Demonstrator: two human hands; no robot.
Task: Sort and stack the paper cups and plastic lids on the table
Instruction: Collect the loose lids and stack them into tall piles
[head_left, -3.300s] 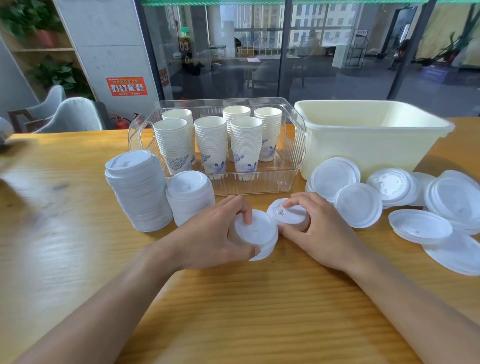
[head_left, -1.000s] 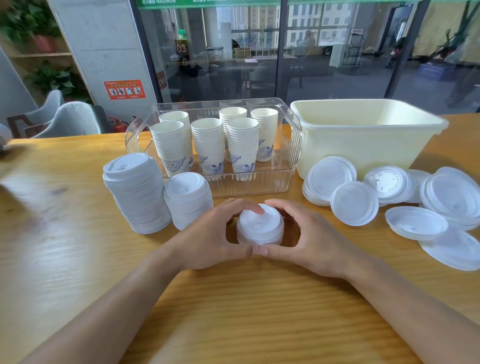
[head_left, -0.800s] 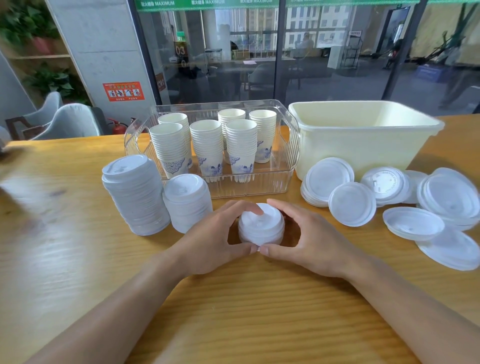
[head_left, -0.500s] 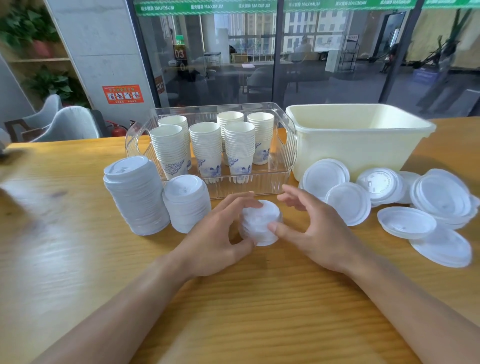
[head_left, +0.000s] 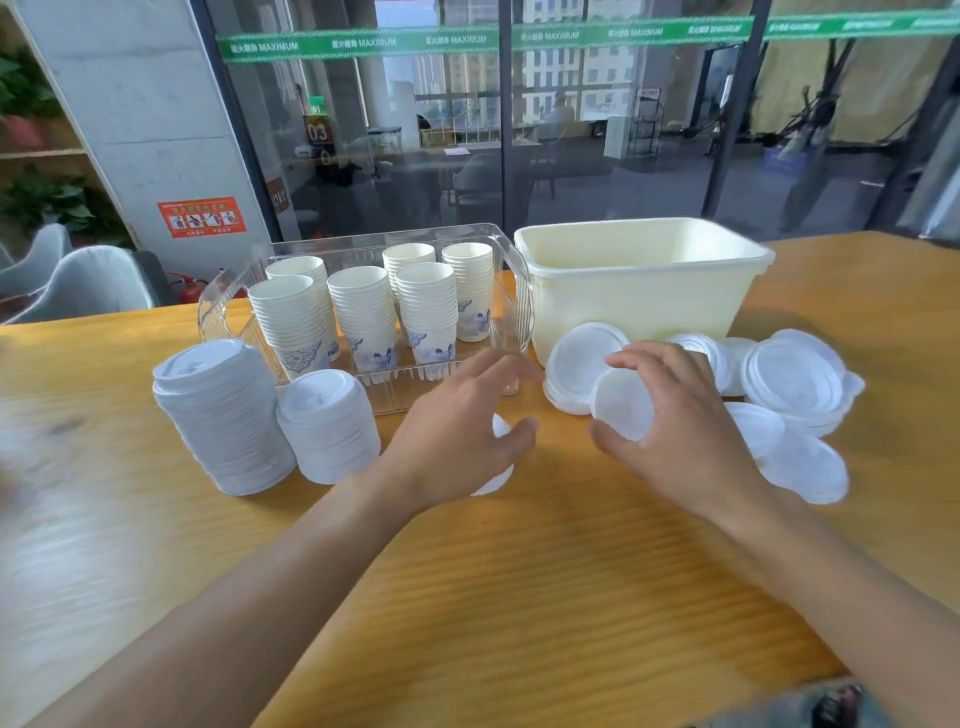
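Lids, plastic, white: sorted stock stands on the wooden table (head_left: 519, 597) as a tall stack (head_left: 223, 415) at the left and a shorter stack (head_left: 330, 426) touching it on the right. A small stack of lids (head_left: 496, 470) sits under the left hand (head_left: 457, 447), mostly hidden; only its right edge shows. Unsorted lids (head_left: 795, 379) lie loose and overlapping at the right, in front of the cream tub (head_left: 639, 280).

Cups, paper, blue-printed: nested in six columns (head_left: 369, 312) inside the clear tray (head_left: 519, 291); these look finished.

Left hand: curled over the small stack, fingers spread, thumb at its right edge; whether it actually grips the stack cannot be told.

Right hand (head_left: 675, 431): fingers closed around the rim of a single lid (head_left: 621, 402), which overlaps a low pile of lids (head_left: 582, 364) beside the tub.

Step judged: picking the next loose lid for stacking; most lids at the right remain unsorted.

Risks noted:
- The gripped lid looks wider than the small stack; set there, it would likely nest poorly and slide off.
- Loose lids overlap, so lifting one could drag its neighbour along.
- The tall stack leans slightly; a knock from the left forearm could topple it.
- Thin plastic may flex and pop out of a rim-only pinch.
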